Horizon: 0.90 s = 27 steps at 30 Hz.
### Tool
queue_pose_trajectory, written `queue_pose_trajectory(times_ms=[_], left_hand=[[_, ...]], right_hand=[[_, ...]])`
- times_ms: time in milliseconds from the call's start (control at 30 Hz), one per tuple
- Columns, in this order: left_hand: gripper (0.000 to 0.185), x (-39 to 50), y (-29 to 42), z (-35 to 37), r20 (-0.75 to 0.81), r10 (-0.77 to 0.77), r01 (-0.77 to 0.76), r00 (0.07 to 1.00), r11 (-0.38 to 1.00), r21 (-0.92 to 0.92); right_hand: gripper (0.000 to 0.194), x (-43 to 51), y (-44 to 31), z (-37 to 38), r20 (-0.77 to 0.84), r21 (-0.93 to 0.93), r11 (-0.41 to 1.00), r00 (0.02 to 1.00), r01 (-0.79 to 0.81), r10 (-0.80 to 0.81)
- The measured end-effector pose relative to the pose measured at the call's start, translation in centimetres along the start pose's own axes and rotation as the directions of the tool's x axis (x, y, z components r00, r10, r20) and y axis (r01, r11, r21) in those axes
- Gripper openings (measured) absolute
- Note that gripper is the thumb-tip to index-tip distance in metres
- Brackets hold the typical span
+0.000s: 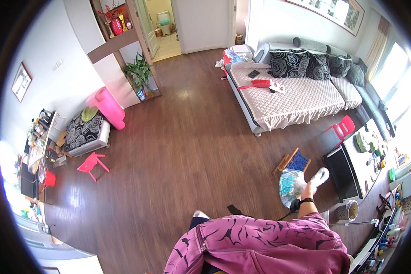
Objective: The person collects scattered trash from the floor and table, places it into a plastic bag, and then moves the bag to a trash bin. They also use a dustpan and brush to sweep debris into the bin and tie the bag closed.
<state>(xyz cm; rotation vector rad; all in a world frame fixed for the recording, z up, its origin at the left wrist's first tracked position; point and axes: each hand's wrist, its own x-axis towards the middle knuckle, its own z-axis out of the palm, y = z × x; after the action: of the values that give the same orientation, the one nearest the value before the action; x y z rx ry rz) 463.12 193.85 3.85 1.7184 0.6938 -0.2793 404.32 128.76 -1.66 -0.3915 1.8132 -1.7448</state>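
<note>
My right hand (308,192), with a black band at the wrist, reaches forward at the right and grips a white object (319,176) with a loop-shaped far end. What exactly it is, I cannot tell. Close beside this hand is a clear plastic bag (287,186) with blue and white packages inside; whether the fingers also hold the bag is unclear. Just beyond the bag stands a wooden folding stool (297,161) with a blue woven seat. My left hand is out of view, below my pink patterned jacket (246,236).
Right of my hand are a white-topped table (368,156) with many items, a red chair (344,127) and a lined wastebasket (347,210). A sofa (294,97) lies ahead. At left are a red stool (90,165), a patterned ottoman (85,132) and a pink roll (109,109).
</note>
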Motion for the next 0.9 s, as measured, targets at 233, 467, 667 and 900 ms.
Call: queue_pose_trajectory(times_ms=[233,467,667,900], left_hand=[[0.019,14.2,6.4,13.1,0.38,-0.004,0.07,0.925,0.985,-0.16],[0.02,20.3,15.5,36.0,0.285,0.219,-0.218,0.933,0.975,-0.035],[0.014,17.0,24.8,60.6,0.508,0.291,-0.433,0.811,0.882,0.186],[0.015,10.8,30.5,80.2,0.734,0.486,-0.83,0.474,0.525,0.189]], right_hand=[[0.042,0.4,2.0,6.8,-0.029,0.002,1.0,0.999,0.016,-0.016],[0.032,-0.1,-1.9,17.2,-0.094,0.088,0.996,0.995,0.03,-0.022],[0.023,0.5,-4.6,26.9,-0.125,-0.09,0.991,0.986,0.097,-0.108],[0.033,3.8,-5.6,37.2,-0.113,-0.111,0.994,0.993,0.012,-0.025]])
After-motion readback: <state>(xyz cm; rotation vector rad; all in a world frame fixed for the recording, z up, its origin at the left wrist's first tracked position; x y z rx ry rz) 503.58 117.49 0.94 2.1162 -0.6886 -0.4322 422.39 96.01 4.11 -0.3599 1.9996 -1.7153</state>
